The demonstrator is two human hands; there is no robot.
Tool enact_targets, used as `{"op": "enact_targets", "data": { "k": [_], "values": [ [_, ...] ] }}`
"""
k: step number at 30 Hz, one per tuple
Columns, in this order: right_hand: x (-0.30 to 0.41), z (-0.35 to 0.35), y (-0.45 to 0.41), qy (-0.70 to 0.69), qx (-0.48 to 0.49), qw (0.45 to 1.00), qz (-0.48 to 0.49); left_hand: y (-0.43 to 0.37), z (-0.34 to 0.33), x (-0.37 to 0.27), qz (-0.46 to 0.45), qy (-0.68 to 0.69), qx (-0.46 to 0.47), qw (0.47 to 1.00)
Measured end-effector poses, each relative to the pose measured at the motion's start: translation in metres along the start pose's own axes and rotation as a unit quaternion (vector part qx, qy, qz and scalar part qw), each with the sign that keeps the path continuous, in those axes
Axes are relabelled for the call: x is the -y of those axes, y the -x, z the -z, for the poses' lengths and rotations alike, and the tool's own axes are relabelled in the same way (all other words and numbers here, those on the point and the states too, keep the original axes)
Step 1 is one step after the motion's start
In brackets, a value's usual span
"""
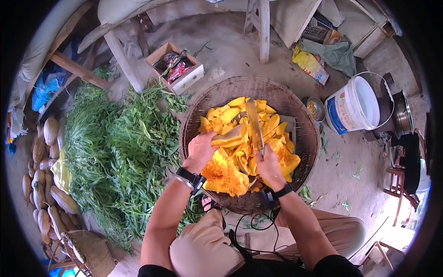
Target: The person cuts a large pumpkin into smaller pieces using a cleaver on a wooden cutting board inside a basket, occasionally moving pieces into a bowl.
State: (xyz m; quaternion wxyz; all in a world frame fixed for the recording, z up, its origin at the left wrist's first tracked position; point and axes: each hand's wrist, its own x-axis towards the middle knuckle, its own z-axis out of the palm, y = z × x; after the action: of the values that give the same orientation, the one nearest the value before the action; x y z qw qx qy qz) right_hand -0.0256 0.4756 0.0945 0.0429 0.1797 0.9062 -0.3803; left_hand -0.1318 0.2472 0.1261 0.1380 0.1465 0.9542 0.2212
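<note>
My left hand (201, 149) holds a long wedge of pumpkin (230, 137) near its left end. In my right hand (268, 163) is the handle of a wide-bladed knife (255, 126), its blade pointing away from me and slightly blurred. Both hands are above a round woven bamboo basket (242, 86), which bears a heap of cut orange pumpkin pieces (230, 114). A large pumpkin chunk with stringy flesh (226, 173) lies at the near side, and another chunk (284, 157) rests to the right of the knife hand. Part of a board (290, 124) shows under the heap.
Leafy greens (121, 149) are piled left of the basket, with several long squashes (39, 187) beyond. A wooden drawer box (187, 79) sits at the back left. To the right are a metal bowl (315, 109) and a white bucket (353, 104). Black cables (238, 239) hang near my legs.
</note>
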Motion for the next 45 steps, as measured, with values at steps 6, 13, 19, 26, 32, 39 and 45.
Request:
{"op": "enact_targets", "data": {
  "k": [6, 13, 19, 26, 32, 39, 45],
  "values": [
    [0.081, 0.042, 0.007, -0.149, -0.062, 0.985, 0.065, 0.006, 0.004, 0.009, -0.02, 0.015, -0.023, 0.999],
    [0.009, 0.006, -0.002, -0.022, 0.044, 0.999, -0.014, 0.009, -0.005, -0.003, -0.036, -0.011, -0.012, 0.999],
    [0.072, 0.05, 0.002, -0.154, -0.049, 0.984, 0.077, 0.003, 0.005, 0.01, 0.022, 0.051, 0.003, 0.998],
    [-0.04, -0.019, 0.0, 0.02, -0.008, 0.999, 0.047, -0.005, -0.001, -0.004, 0.046, 0.074, 0.016, 0.996],
    [0.052, 0.021, 0.004, -0.121, -0.051, 0.989, 0.073, -0.003, 0.012, 0.016, 0.078, 0.082, 0.047, 0.992],
    [-0.041, -0.02, -0.002, 0.008, 0.039, 0.999, -0.021, -0.009, 0.001, -0.003, 0.074, 0.102, 0.065, 0.99],
    [0.067, 0.041, 0.005, -0.107, -0.038, 0.992, 0.063, -0.008, -0.004, 0.024, 0.09, 0.137, 0.073, 0.984]
  ]
}}
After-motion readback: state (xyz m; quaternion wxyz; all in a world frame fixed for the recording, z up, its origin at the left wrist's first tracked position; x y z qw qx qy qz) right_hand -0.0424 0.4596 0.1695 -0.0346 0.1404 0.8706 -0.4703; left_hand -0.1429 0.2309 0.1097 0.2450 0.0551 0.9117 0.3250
